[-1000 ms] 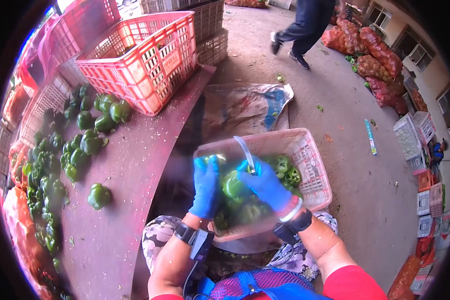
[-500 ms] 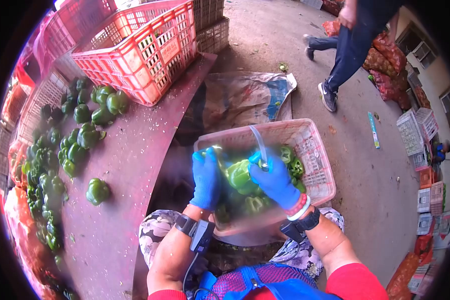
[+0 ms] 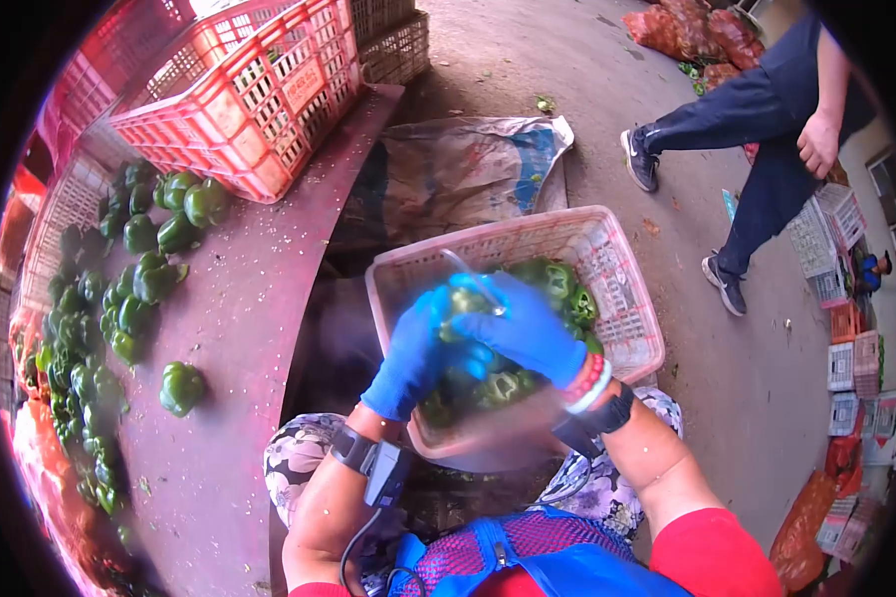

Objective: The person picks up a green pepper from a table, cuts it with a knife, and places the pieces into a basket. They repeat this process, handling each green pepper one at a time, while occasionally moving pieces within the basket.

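Both my hands wear blue gloves and are close together over a pink plastic crate (image 3: 622,264). My left hand (image 3: 413,348) is closed around a green bell pepper (image 3: 463,301), mostly hidden by the fingers and blurred. My right hand (image 3: 533,333) meets it from the other side, its fingers wrapped round a knife (image 3: 465,267) whose thin, curved blade shows above the pepper. Below them in the crate lie cut green peppers (image 3: 503,388), some with their hollow insides showing.
On the left, a reddish board (image 3: 239,328) bears many green bell peppers (image 3: 75,348), a lone pepper (image 3: 181,388) and a large red crate (image 3: 259,109). A dirty sack (image 3: 458,174) lies beyond my crate. At right, a person (image 3: 757,139) walks past.
My hands have come together, the right moving left with the knife, whose blade has tipped leftward. The person at right has stepped nearer. The whole view has shifted slightly.
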A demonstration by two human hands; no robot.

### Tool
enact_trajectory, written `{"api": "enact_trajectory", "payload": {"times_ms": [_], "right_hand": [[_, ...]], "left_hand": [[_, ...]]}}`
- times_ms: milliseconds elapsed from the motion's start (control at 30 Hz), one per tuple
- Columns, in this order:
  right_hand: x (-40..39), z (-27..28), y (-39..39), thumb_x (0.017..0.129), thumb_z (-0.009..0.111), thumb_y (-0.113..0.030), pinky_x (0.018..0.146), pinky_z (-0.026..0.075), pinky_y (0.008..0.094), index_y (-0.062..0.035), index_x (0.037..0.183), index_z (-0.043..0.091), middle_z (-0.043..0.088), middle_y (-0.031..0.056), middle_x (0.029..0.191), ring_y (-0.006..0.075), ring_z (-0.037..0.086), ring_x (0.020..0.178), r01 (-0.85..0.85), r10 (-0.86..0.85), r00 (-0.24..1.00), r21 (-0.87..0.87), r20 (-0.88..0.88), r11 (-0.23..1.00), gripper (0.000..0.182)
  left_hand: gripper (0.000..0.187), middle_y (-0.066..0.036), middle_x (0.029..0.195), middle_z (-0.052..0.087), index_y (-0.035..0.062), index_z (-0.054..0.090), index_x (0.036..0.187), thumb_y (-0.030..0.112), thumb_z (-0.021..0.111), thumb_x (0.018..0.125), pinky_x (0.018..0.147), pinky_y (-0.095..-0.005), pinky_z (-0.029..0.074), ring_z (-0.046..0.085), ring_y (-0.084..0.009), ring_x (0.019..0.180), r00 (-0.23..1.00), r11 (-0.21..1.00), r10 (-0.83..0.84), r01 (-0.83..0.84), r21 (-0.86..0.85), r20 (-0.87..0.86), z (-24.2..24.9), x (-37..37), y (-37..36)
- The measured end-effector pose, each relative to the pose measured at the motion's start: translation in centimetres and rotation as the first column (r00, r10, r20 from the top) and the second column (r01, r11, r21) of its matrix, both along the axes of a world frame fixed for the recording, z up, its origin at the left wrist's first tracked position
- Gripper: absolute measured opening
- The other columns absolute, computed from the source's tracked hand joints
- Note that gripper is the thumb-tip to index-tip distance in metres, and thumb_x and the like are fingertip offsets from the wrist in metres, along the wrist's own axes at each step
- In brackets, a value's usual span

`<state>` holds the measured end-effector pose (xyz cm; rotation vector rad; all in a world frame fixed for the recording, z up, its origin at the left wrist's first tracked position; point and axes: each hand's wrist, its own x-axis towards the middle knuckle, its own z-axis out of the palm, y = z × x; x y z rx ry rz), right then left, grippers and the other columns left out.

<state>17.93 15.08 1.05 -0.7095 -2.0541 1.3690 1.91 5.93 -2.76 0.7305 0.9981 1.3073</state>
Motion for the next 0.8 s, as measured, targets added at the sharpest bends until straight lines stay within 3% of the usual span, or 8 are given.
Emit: {"api": "enact_trajectory", "payload": {"times_ms": [100, 267, 333, 500, 600, 633, 700, 800], "right_hand": [[-0.2, -0.1, 0.3, 0.088, 0.074, -0.025, 0.083, 0.054, 0.0394, -0.0043, 0.110, 0.068, 0.071, 0.0133, 0.101, 0.0277, 0.069, 0.093, -0.110, 0.114, 0.993, -0.428, -0.018, 0.897, 0.031], [-1.7, -1.4, -2.0, 0.087, 0.067, -0.023, 0.080, 0.053, 0.0461, -0.0084, 0.102, 0.065, 0.069, 0.0200, 0.100, 0.0388, 0.067, 0.094, 0.074, -0.123, 0.931, 0.152, 0.344, 0.986, 0.021], [-2.2, -2.7, -2.6, 0.088, 0.066, -0.024, 0.079, 0.052, 0.0474, -0.0084, 0.100, 0.064, 0.069, 0.0193, 0.098, 0.0395, 0.067, 0.093, 0.080, -0.157, 0.913, 0.214, 0.376, 0.974, 0.020], [-2.6, -4.8, -3.2, 0.090, 0.065, -0.027, 0.074, 0.051, 0.0474, -0.0075, 0.095, 0.064, 0.068, 0.0182, 0.087, 0.0368, 0.067, 0.083, 0.262, -0.315, 0.908, 0.214, 0.275, 0.941, 0.020], [-2.3, -5.7, -1.8, 0.091, 0.065, -0.027, 0.066, 0.051, 0.0426, -0.0045, 0.089, 0.064, 0.065, 0.0124, 0.074, 0.0276, 0.065, 0.071, 0.385, -0.350, 0.921, -0.263, 0.171, 0.885, 0.022], [-1.5, -4.4, -0.7, 0.092, 0.065, -0.026, 0.058, 0.048, 0.0359, -0.0028, 0.087, 0.065, 0.059, 0.0053, 0.065, 0.0180, 0.060, 0.063, 0.460, -0.391, 0.885, -0.608, 0.253, 0.647, 0.023], [-0.3, -5.6, 1.6, 0.095, 0.064, -0.027, 0.055, 0.045, 0.0287, -0.0063, 0.087, 0.066, 0.058, 0.0012, 0.068, 0.0112, 0.055, 0.060, 0.374, -0.375, 0.910, -0.736, 0.175, 0.564, 0.022], [0.3, -2.2, 2.0, 0.099, 0.061, -0.028, 0.054, 0.044, 0.0257, -0.0078, 0.091, 0.065, 0.059, 0.0003, 0.074, 0.0087, 0.053, 0.059, 0.158, -0.252, 0.968, -0.818, 0.017, 0.552, 0.022]], "left_hand": [[0.039, -0.007, 0.099, 0.066, 0.0054, 0.055, 0.127, 0.036, 0.054, 0.103, 0.059, -0.0323, 0.059, 0.067, -0.0203, 0.076, 0.914, 0.980, 0.066, 0.016, 0.197, -0.401, 2.7, 0.5, -0.2], [0.028, -0.005, 0.094, 0.062, 0.0033, 0.057, 0.110, 0.030, 0.051, 0.104, 0.064, -0.0281, 0.053, 0.064, -0.0163, 0.083, 0.886, 0.945, 0.323, -0.323, 0.056, -0.332, -2.8, 3.2, -1.4], [0.026, -0.006, 0.091, 0.060, 0.0038, 0.056, 0.103, 0.029, 0.050, 0.105, 0.067, -0.0289, 0.050, 0.061, -0.0160, 0.081, 0.611, 0.912, 0.385, -0.364, 0.187, -0.692, -3.5, 3.3, -1.8], [0.020, -0.001, 0.087, 0.058, 0.0077, 0.055, 0.101, 0.024, 0.046, 0.106, 0.065, -0.0253, 0.046, 0.052, -0.0079, 0.076, 0.843, 0.896, 0.393, -0.440, -0.052, -0.369, -4.3, 3.4, -1.2], [0.013, -0.001, 0.087, 0.060, 0.0077, 0.055, 0.107, 0.019, 0.049, 0.105, 0.066, -0.0245, 0.050, 0.057, -0.0080, 0.075, 0.875, 0.934, 0.293, -0.349, -0.082, -0.386, -0.7, 4.1, -1.2], [0.013, -0.003, 0.086, 0.062, 0.0070, 0.056, 0.108, 0.019, 0.051, 0.104, 0.066, -0.0271, 0.052, 0.060, -0.0096, 0.076, 0.851, 0.966, 0.242, -0.254, 0.037, -0.465, 0.1, 4.7, -1.5], [0.017, -0.010, 0.087, 0.067, 0.0043, 0.057, 0.108, 0.020, 0.058, 0.101, 0.068, -0.0346, 0.054, 0.068, -0.0157, 0.080, 0.686, 0.957, 0.274, -0.129, 0.258, -0.674, 0.9, 5.5, -1.8], [0.021, -0.013, 0.087, 0.067, 0.0035, 0.057, 0.110, 0.022, 0.061, 0.100, 0.070, -0.0375, 0.054, 0.069, -0.0185, 0.081, 0.660, 0.986, 0.041, -0.148, -0.076, -0.750, 0.8, 3.3, -1.7]]}}
